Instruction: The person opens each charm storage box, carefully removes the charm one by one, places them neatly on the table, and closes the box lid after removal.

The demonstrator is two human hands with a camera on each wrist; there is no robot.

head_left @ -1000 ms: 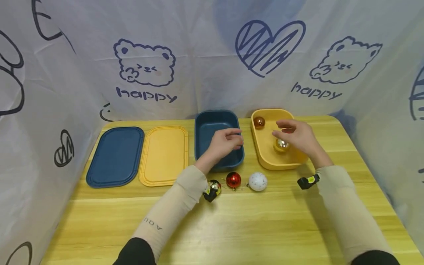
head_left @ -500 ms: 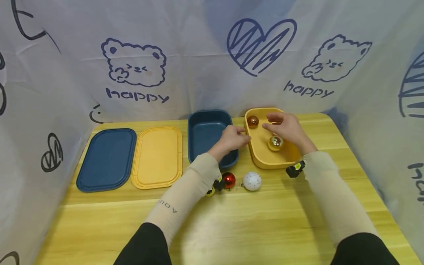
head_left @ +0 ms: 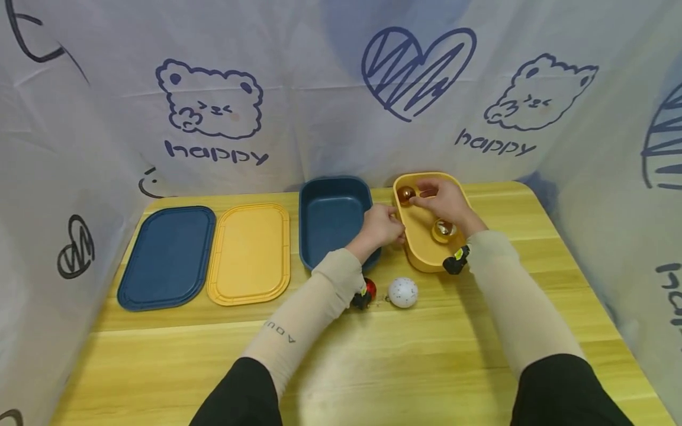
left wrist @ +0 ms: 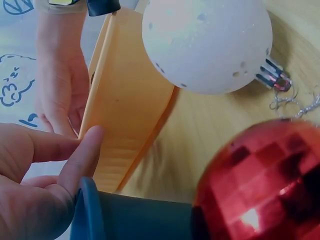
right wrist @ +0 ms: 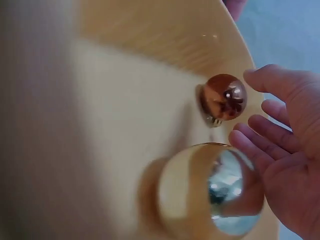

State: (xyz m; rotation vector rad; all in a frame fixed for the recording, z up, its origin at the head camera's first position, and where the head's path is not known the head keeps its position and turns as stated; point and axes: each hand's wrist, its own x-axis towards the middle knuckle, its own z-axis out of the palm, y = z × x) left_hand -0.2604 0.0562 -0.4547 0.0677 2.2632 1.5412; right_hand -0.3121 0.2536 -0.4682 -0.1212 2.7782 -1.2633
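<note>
Pinching round-cornered yellow plastic box [head_left: 422,259] steadily with left hand [head_left: 380,226], best curl spread right hand [head_left: 443,199] gently around glossy copper ball [right wrist: 226,98].

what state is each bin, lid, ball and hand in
Blue rectangular bin, uncovered
Yellow rectangular bin, uncovered
Flat blue lid, off
Flat yellow lid, off
Shiny copper ball, inside yellow bin
Shiny gold ball, inside yellow bin
White speckled ball, outside both bins
Faceted red ball, outside both bins
Left hand, pinching yellow bin's rim
Right hand, holding nothing
</note>
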